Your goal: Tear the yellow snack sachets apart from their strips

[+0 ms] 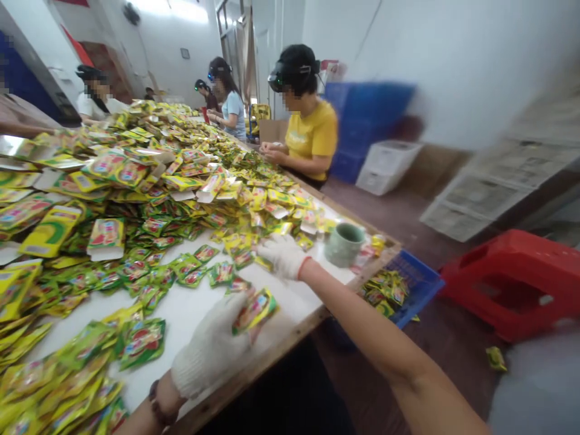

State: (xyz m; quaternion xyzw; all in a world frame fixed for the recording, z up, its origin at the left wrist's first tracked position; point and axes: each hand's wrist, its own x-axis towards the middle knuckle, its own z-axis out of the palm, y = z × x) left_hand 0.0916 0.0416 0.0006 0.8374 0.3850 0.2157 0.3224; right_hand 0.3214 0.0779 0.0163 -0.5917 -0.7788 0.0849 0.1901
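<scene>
Head view shows both hands in white knitted gloves, the ribbed cloth looking soft and slightly fuzzy. The left hand (215,341), with a dark beaded bracelet (162,406) at its wrist, is partly closed, thumb and fingers pinching one glossy yellow-green packet (257,311) with red print. That packet sits at the fingertips, above the smooth white tabletop (296,297) and close to its rough wooden edge (290,343). Beyond it, the right hand (285,257) reaches forward, palm down, with its fingers slightly bent at the near fringe of the packets; motion blurs the fingertips, so I cannot tell whether they grip anything.

Flat, crinkled foil sachets (186,270) lie scattered to the left of the right hand, and more overlap in a loose spread (72,374) left of the left hand. Behind them rises a big heap (149,163) of crisp-cornered cartons and shiny sachets. Just right of the right hand stands a round, pale green cup (343,244); past the table edge, a blue plastic basket (430,283) holds more packets.
</scene>
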